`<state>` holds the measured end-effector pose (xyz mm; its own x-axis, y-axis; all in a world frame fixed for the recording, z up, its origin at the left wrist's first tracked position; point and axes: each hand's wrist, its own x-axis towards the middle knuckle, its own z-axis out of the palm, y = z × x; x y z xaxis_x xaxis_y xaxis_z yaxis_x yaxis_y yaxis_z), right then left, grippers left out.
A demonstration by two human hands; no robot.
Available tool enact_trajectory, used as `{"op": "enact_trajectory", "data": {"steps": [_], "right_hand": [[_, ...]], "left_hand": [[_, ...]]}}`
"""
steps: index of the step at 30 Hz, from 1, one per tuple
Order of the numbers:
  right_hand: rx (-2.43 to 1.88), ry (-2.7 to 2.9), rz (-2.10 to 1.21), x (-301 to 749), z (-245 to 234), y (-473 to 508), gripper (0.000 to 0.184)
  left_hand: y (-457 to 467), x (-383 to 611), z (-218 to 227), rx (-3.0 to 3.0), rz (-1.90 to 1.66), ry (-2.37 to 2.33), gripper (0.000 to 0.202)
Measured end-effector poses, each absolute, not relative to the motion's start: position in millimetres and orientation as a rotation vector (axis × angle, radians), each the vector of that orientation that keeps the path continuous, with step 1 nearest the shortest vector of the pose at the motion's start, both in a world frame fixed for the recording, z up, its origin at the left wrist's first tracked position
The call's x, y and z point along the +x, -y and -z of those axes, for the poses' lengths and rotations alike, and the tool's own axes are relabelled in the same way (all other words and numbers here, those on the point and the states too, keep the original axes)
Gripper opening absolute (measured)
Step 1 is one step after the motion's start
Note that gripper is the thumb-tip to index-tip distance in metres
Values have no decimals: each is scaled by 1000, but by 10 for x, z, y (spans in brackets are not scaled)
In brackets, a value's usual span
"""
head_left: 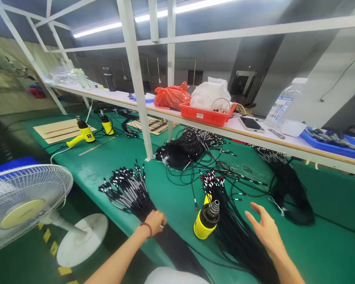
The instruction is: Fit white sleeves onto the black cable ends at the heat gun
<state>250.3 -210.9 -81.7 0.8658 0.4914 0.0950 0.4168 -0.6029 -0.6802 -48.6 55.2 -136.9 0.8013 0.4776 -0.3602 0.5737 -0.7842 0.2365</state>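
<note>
My left hand (156,222) is closed at the edge of a thick bundle of black cables (173,244), its curled fingers on the cables. A small pale piece shows at its fingers; I cannot tell what it is. The bundle's grey-sleeved ends (130,193) fan out toward the back left. My right hand (264,228) hovers open, fingers apart, beside a second black cable bundle (233,228) with red-and-white tips. Between the two bundles a yellow heat gun (206,225) stands with its metal nozzle pointing up.
A coiled cable heap (183,148) lies behind, and another bundle (296,197) on the right. The shelf (248,136) above carries a red tray (207,114), a phone (251,124) and a bottle (286,102). A fan (26,205) stands left of the green table (97,173).
</note>
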Motion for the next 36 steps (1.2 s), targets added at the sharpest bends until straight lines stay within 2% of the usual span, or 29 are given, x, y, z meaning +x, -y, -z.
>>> {"op": "enact_trajectory", "data": {"steps": [5, 10, 14, 19, 22, 26, 31, 36], "right_hand": [[-2270, 704, -190, 2429, 678, 2113, 59], [-2272, 736, -212, 2386, 504, 2258, 53], [-2156, 812, -197, 2160, 261, 2309, 42], [-1980, 1141, -347, 1607, -232, 2131, 31], [-1917, 1305, -380, 1357, -468, 2010, 32], [-1885, 1271, -473, 1307, -609, 1936, 20], [-1918, 1182, -377, 1478, -575, 1936, 29], [-1936, 1100, -393, 1594, -490, 1886, 29]], "left_hand": [[-489, -524, 1336, 2684, 386, -760, 15], [-626, -534, 1021, 2726, 360, -660, 13], [-611, -476, 416, 2762, 277, -516, 17], [-80, -212, -522, 2799, -57, -163, 17], [255, 16, -806, 2837, -164, -31, 14], [434, 246, -844, 2795, -259, 39, 11], [370, 298, -760, 2767, -344, -108, 7], [258, 267, -648, 2807, -319, -193, 14]]}}
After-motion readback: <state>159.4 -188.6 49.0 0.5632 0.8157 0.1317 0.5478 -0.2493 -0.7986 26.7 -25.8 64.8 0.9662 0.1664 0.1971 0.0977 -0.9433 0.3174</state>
